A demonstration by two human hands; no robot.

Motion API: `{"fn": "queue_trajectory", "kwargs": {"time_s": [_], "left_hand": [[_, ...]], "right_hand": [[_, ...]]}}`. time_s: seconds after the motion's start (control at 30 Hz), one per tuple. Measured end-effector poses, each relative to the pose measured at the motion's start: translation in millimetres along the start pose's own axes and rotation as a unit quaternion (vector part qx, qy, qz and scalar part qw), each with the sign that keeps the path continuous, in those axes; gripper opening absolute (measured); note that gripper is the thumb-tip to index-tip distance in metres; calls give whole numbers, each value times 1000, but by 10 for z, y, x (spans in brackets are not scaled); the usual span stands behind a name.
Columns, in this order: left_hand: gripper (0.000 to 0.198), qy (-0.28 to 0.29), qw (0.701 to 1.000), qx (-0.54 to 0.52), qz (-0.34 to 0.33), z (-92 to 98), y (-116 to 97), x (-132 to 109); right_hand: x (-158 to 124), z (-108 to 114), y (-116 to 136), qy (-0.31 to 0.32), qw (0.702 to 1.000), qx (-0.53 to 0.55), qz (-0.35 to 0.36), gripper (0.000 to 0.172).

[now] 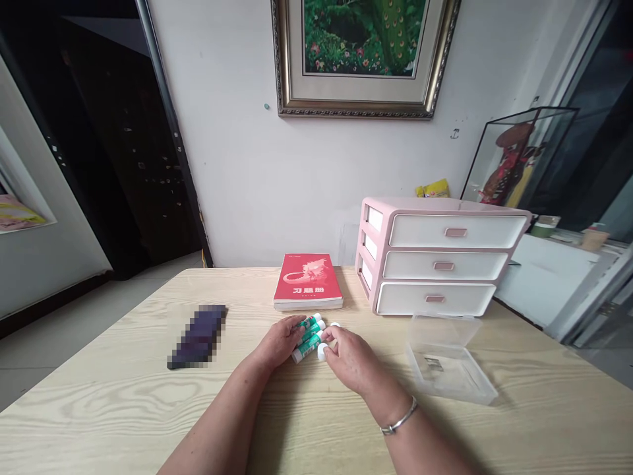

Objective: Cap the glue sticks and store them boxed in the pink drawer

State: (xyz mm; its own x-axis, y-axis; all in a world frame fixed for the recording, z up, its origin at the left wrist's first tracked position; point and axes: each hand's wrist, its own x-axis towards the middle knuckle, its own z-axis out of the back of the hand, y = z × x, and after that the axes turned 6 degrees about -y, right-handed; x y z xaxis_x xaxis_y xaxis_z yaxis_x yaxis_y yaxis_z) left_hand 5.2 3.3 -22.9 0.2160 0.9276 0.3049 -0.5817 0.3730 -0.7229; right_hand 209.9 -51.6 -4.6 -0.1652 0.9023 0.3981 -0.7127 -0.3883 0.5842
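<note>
Several green-and-white glue sticks [309, 346] lie side by side on the table, slanting up to the right. My left hand [281, 340] is curled over their left ends, its fingertips resting on them. Close by on the right, my right hand [352, 359] has thumb and forefinger bent around a round white cap [322, 351]; the forefinger tip meets the right end of the nearest stick. Another small white piece [335, 324] peeks out behind my right fingers, mostly hidden. A silver bangle [399, 417] circles my right wrist.
Beyond the sticks lies a thick red book [308, 280]. A pink-and-white drawer unit [442, 264] stands at the back right. In front of it, a clear plastic box [452, 373] has its lid raised and small items inside. A blurred dark object [198, 335] lies left.
</note>
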Motion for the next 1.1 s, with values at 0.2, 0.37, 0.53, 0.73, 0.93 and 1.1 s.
{"fn": "queue_trajectory", "kwargs": {"time_s": [0.2, 0.37, 0.53, 0.73, 0.93, 1.1], "left_hand": [[53, -17, 991, -104, 77, 32, -44, -56], [63, -32, 984, -142, 101, 36, -69, -84], [57, -95, 975, -170, 106, 198, -245, -113], [45, -57, 906, -409, 94, 381, -613, -152], [72, 161, 793, -587, 28, 567, -973, -116], [88, 267, 727, -629, -65, 791, -1302, -89]], "right_hand": [[35, -18, -69, -27, 999, 18, -10, 22], [79, -73, -123, -55, 987, 141, -56, 16], [136, -30, 0, -11, 901, 395, -178, 29], [252, 316, 312, 155, 691, 674, -208, 43], [403, 534, 616, 318, 579, 749, -46, 68], [540, 653, 871, 426, 467, 769, 96, 79]]}}
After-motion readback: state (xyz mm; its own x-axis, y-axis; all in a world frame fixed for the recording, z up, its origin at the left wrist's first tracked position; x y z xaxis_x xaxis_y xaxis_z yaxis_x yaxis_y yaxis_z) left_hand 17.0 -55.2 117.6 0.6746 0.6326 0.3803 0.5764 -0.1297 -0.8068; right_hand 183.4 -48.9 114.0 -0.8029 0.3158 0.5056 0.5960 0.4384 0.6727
